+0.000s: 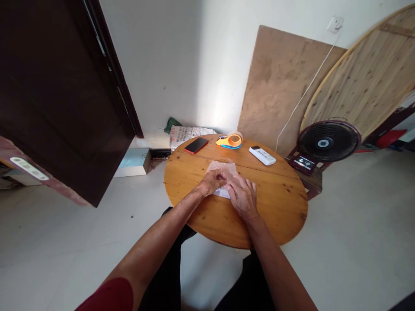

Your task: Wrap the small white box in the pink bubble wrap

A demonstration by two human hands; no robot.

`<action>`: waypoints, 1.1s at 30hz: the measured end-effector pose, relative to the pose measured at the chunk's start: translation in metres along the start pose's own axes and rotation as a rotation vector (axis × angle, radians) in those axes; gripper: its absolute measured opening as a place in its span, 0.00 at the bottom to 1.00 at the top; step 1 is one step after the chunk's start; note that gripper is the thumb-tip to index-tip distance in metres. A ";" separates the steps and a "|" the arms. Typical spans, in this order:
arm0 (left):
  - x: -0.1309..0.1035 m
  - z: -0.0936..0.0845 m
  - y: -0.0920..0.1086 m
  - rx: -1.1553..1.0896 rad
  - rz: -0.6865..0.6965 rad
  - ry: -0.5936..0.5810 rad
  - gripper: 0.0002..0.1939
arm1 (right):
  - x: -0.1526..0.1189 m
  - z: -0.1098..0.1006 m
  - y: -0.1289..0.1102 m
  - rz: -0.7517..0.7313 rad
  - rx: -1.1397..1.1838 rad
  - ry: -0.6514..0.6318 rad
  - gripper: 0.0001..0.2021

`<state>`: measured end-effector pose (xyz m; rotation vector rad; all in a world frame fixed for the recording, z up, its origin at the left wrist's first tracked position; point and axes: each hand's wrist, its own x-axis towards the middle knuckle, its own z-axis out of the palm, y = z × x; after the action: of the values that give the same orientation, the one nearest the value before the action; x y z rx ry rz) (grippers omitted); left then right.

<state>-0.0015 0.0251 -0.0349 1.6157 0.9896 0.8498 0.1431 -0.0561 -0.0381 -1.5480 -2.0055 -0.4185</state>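
Here, both hands rest on a sheet of bubble wrap (223,170) that lies flat near the middle of a round wooden table (279,203). The left hand (213,181) is curled loosely, knuckles up, its fingertips pressing on the wrap's near left part; whether it pinches the sheet or only presses it cannot be told. The right hand (242,195) lies flatter, fingers spread a little and pointing to the far left, covering the wrap's near right part, with its fingertips touching or nearly touching the left hand. A pale patch of the wrap shows between the two hands, and its far edge sticks out beyond them.

On the far side of the table, well apart from the hands, lie three things in a row: a phone (196,145) with a red rim at the left, a tape dispenser (230,141) in yellow, orange and blue in the middle, and a white remote (262,155) at the right.

Off the table to the right stands a dark fan (329,141) on the floor. Behind it a large round wooden board (369,82) and a brown panel (282,82) lean against the white wall. At the left hangs a dark door (61,90).
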 end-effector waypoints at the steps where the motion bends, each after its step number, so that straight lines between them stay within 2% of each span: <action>1: 0.000 0.000 0.001 0.024 -0.002 0.000 0.06 | 0.000 0.001 0.000 0.006 -0.004 0.001 0.12; 5: 0.000 -0.014 0.001 0.185 0.000 0.009 0.10 | 0.000 0.003 0.001 0.013 -0.001 -0.011 0.12; 8: -0.004 -0.034 -0.001 0.258 0.021 -0.060 0.17 | 0.000 0.003 0.001 0.026 0.009 -0.007 0.12; 11: -0.009 -0.047 -0.003 0.370 -0.013 -0.047 0.16 | 0.001 0.004 0.001 0.017 0.036 -0.011 0.11; 14: -0.010 -0.044 -0.002 0.495 -0.100 -0.032 0.13 | 0.001 0.005 0.002 -0.001 0.060 -0.019 0.11; 18: -0.009 -0.033 0.000 0.613 -0.136 -0.011 0.12 | 0.000 0.003 0.002 -0.021 0.070 -0.016 0.12; 21: -0.013 -0.031 0.004 0.710 -0.163 0.015 0.12 | 0.000 0.001 0.001 -0.042 0.068 -0.018 0.12; 28: -0.029 -0.039 0.015 0.922 -0.246 0.116 0.27 | 0.000 -0.002 -0.002 -0.033 0.044 -0.024 0.12; 30: -0.028 -0.039 0.019 0.931 -0.281 0.107 0.27 | 0.000 -0.003 -0.002 -0.031 0.042 -0.030 0.12; 33: -0.025 -0.039 0.023 0.805 -0.322 0.114 0.24 | 0.000 -0.003 -0.003 -0.029 0.042 -0.034 0.12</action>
<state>-0.0419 0.0143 -0.0050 1.9845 1.7657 0.3223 0.1413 -0.0587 -0.0351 -1.5114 -2.0519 -0.3618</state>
